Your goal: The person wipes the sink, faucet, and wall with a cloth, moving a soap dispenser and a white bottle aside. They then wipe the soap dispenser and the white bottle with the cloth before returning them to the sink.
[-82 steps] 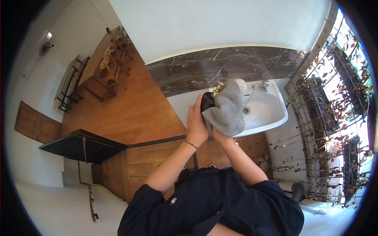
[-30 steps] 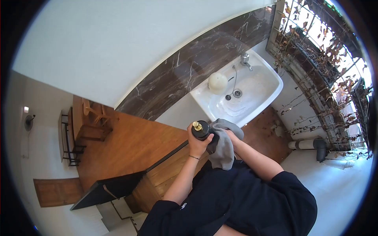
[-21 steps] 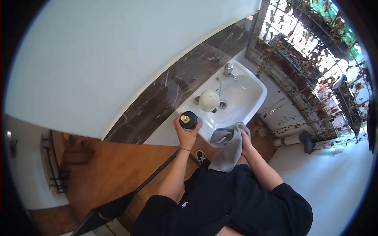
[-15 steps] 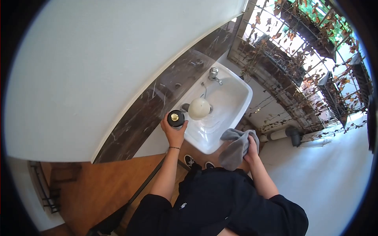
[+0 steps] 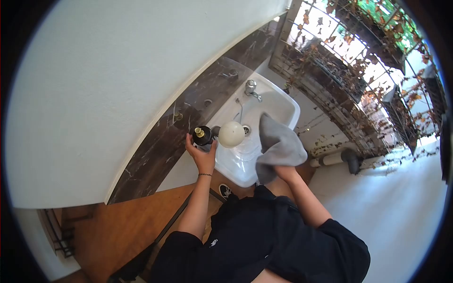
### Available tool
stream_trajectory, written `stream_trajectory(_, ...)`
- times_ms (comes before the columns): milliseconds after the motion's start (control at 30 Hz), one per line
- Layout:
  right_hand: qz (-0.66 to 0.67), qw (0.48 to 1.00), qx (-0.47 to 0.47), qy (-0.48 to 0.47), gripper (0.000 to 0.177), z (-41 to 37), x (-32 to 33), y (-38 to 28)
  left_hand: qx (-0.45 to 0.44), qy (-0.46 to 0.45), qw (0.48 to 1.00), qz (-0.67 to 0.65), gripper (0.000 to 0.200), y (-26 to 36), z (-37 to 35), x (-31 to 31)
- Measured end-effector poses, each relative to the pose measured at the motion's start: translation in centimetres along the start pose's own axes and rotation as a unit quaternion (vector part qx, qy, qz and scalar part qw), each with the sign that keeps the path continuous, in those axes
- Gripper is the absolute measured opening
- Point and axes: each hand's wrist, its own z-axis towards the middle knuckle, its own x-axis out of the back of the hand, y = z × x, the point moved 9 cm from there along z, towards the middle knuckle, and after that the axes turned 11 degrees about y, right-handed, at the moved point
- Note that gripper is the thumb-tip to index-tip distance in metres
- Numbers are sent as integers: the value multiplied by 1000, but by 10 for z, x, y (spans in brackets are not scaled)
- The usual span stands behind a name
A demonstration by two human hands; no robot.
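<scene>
A dark bottle with a gold-coloured top [image 5: 202, 135] is in my left hand [image 5: 204, 155], its fingers wrapped round it at the left edge of the white sink [image 5: 244, 175]. My right hand [image 5: 286, 172] grips a grey cloth [image 5: 281, 144], which hangs over the sink's right side and hides most of the fingers. Between bottle and cloth, a round cream-coloured object [image 5: 231, 134] covers part of the basin beside the drain [image 5: 246, 130]. The chrome tap [image 5: 251, 88] stands at the sink's far end.
Dark marble panelling [image 5: 181, 113] runs along the wall left of the sink. To the right are a grey drain pipe [image 5: 350, 160] and a metal lattice with dried vines [image 5: 330, 75]. A black bar [image 5: 165, 231] crosses above the wooden floor [image 5: 118, 236] at lower left.
My right hand has moved up and left, bringing the cloth over the sink and spreading it out. The bottle in my left hand has shifted slightly left and up, and now tilts.
</scene>
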Motion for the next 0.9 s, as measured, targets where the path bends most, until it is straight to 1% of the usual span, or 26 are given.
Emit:
stream_trajectory(33,-35,988,152,11,35,10,-11,-20,-3,11,1000,9,99,1,0,2)
stream_trajectory(67,-64,951,302,25,35,15,-22,-56,-7,13,1000,23,99,3,0,2)
stream_trajectory(100,-79,927,366,17,35,23,-33,-78,-10,16,999,38,100,5,-1,1)
stream_trajectory(133,-92,899,428,10,36,29,-41,-118,-10,18,998,52,100,9,-2,1)
stream_trajectory(167,-77,896,437,3,36,40,-55,-132,-11,33,997,64,100,15,-4,2)
stream_trajectory(233,-196,881,431,2,35,62,-82,-143,37,53,997,51,98,16,-9,2)
stream_trajectory(267,-179,880,440,-4,35,67,-79,-155,20,53,992,115,94,18,-13,2)
stream_trajectory(333,-81,910,406,-19,34,81,-67,-170,16,67,988,140,92,20,-20,4)
stream_trajectory(367,-66,909,410,-28,34,84,-69,-166,17,65,986,151,91,25,-24,4)
stream_trajectory(433,5,923,376,-83,35,90,-73,-137,27,74,982,169,90,26,-31,6)
stream_trajectory(500,113,918,378,-44,37,97,-97,-79,38,78,983,159,90,20,-33,7)
stream_trajectory(533,121,917,378,-50,37,97,-118,-50,66,88,985,130,90,24,-33,7)
stream_trajectory(567,213,949,226,-57,37,110,-138,-5,67,91,984,138,90,30,-32,6)
stream_trajectory(600,296,951,65,-62,36,115,-157,35,60,94,984,137,89,36,-31,5)
stream_trajectory(633,301,950,61,-66,36,109,-164,43,52,95,985,136,89,39,-30,5)
stream_trajectory(700,404,913,27,-55,37,96,-173,57,36,94,980,172,89,41,-24,5)
stream_trajectory(733,333,941,63,10,39,80,-190,74,32,79,978,191,89,40,-19,3)
stream_trajectory(767,336,940,59,11,39,70,-172,53,30,63,975,209,89,37,-18,1)
stream_trajectory(800,241,956,169,7,41,58,-147,20,29,58,975,212,89,34,-15,1)
stream_trajectory(833,138,951,276,4,43,51,-121,-20,58,59,985,152,90,24,-11,1)
stream_trajectory(867,103,936,336,21,43,53,-99,-47,90,49,990,92,91,13,-12,-4)
stream_trajectory(900,93,918,384,27,43,61,-83,-74,91,42,991,92,91,8,-14,-6)
